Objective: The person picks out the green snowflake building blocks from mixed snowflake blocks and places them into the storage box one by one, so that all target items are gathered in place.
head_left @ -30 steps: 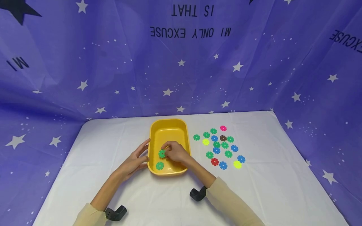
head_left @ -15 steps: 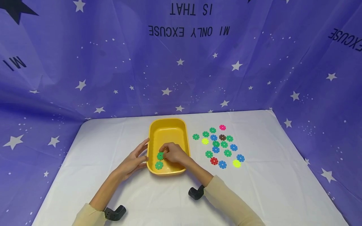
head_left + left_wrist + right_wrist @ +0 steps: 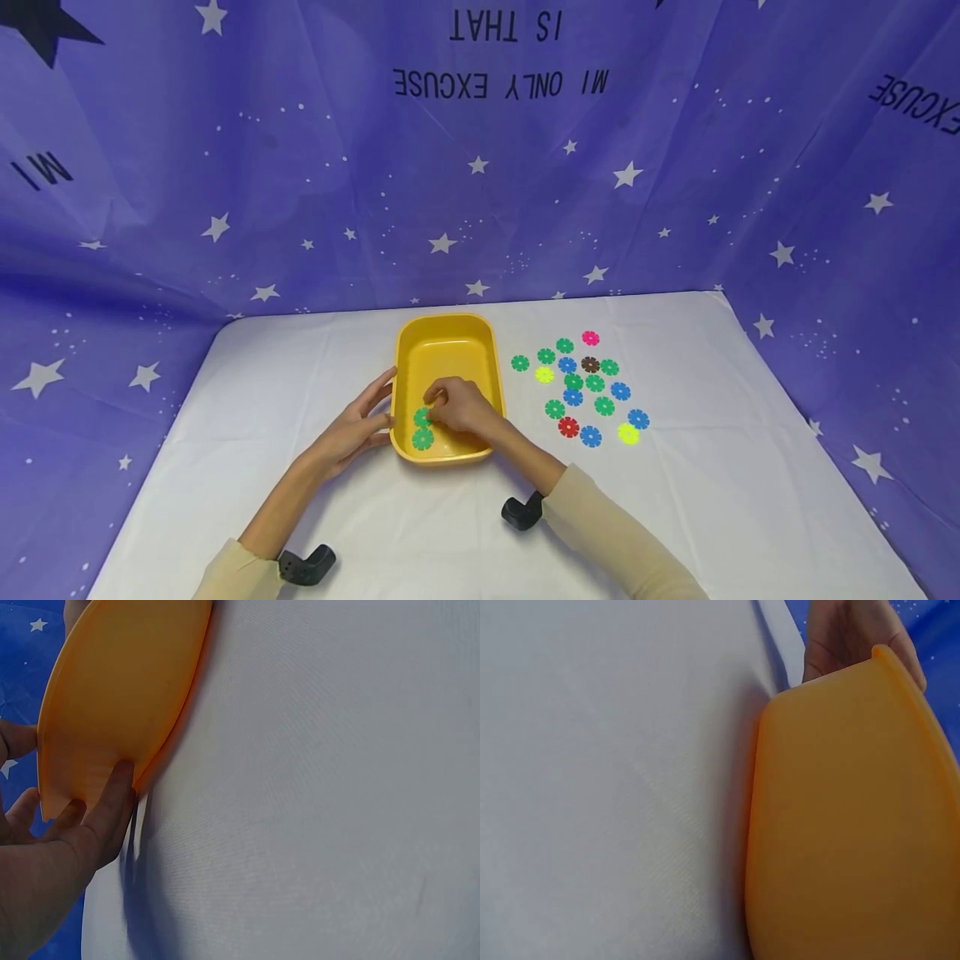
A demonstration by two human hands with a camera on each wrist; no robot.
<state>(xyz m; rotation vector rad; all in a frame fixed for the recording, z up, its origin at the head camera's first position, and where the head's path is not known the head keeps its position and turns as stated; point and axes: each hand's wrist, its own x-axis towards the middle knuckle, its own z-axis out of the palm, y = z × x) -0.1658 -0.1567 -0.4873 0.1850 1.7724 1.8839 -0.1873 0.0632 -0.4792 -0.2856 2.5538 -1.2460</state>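
A yellow plastic tub (image 3: pixel 405 342) stands on the white cloth. My left hand (image 3: pixel 352 429) rests against its left side, fingers spread and fairly straight along the outer wall; the left wrist view shows those fingertips (image 3: pixel 120 776) on the wall (image 3: pixel 120 682). Inside the tub, my right hand (image 3: pixel 465 407) has its fingers bent and pinches the edge of a green notched plastic disc (image 3: pixel 422 417). Just in front of it, a second green disc (image 3: pixel 423 439) lies flat on the tub floor. The tub's wall (image 3: pixel 847 810) hides the right fingers in the right wrist view.
Right of the tub, several notched discs lie scattered on the cloth: green (image 3: pixel 555 409), blue (image 3: pixel 591 437), yellow (image 3: pixel 628 434), red (image 3: pixel 568 427), brown (image 3: pixel 590 365) and pink (image 3: pixel 591 338). A purple star-printed curtain (image 3: pixel 525 208) rises behind the table.
My right hand has brought the green disc slightly nearer and down beside the other green disc in the tub. The left hand stays at the tub's side.
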